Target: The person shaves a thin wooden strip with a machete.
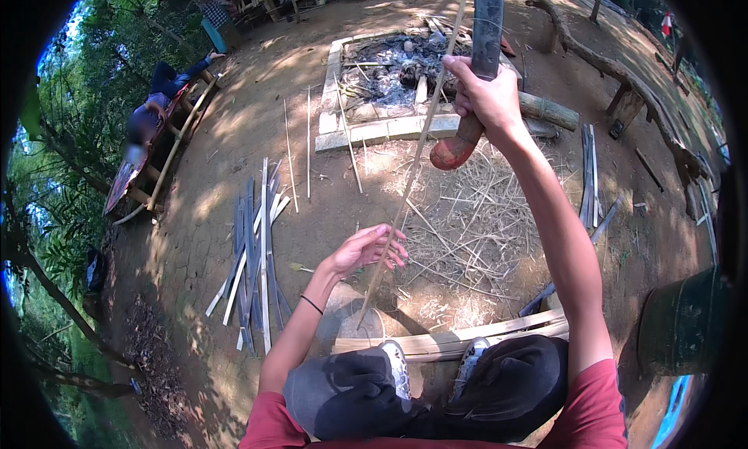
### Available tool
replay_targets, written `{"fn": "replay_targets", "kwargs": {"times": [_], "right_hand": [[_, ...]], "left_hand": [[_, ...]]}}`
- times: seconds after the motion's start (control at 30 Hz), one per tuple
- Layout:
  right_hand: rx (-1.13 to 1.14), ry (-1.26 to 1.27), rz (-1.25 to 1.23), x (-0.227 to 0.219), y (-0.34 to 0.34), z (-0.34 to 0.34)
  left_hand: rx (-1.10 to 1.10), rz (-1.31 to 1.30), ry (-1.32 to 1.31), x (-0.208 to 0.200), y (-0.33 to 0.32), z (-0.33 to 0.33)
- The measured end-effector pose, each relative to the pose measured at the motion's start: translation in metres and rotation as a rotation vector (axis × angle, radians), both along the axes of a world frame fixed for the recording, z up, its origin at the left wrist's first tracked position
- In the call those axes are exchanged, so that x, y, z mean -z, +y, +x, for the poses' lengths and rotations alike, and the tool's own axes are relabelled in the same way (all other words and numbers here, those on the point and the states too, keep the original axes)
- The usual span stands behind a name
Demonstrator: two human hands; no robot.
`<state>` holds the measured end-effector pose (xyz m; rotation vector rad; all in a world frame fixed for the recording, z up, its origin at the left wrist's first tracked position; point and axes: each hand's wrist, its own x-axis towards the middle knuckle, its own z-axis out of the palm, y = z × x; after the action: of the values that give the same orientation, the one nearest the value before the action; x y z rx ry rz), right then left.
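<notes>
My right hand (pixel 492 98) is raised and wrapped round the handle of a machete (pixel 488 28), its dark blade pointing up and away and its reddish knob end below the fist. At that hand's fingertips runs a long thin bamboo strip (pixel 417 157), slanting from the top of the view down toward a stump-like block (pixel 362 324) near my feet. My left hand (pixel 362 249) is beside the strip's lower part, palm turned to it, fingers loosely curled and apart. The strip crosses at those fingers, without a visible firm grip.
Split bamboo slats (pixel 253 254) lie on the ground at left. Pale slats (pixel 460 338) lie before my shoes. Shavings (pixel 475 231) cover the ground ahead, before a brick-edged fire pit (pixel 382 130). A person (pixel 152 110) lies on a bench at left. A dark bin (pixel 678 324) stands right.
</notes>
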<state>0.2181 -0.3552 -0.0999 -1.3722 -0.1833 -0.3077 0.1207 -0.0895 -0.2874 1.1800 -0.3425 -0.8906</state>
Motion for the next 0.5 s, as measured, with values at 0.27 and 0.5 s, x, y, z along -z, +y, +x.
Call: {"fn": "replay_targets", "kwargs": {"times": [0.27, 0.5], "right_hand": [[0.215, -0.022, 0.157, 0.011, -0.103, 0.014], [0.382, 0.077, 0.315, 0.040, -0.182, 0.010]], "left_hand": [[0.060, 0.231, -0.116, 0.033, -0.007, -0.002], [-0.159, 0.201, -0.002, 0.065, -0.018, -0.019]]}}
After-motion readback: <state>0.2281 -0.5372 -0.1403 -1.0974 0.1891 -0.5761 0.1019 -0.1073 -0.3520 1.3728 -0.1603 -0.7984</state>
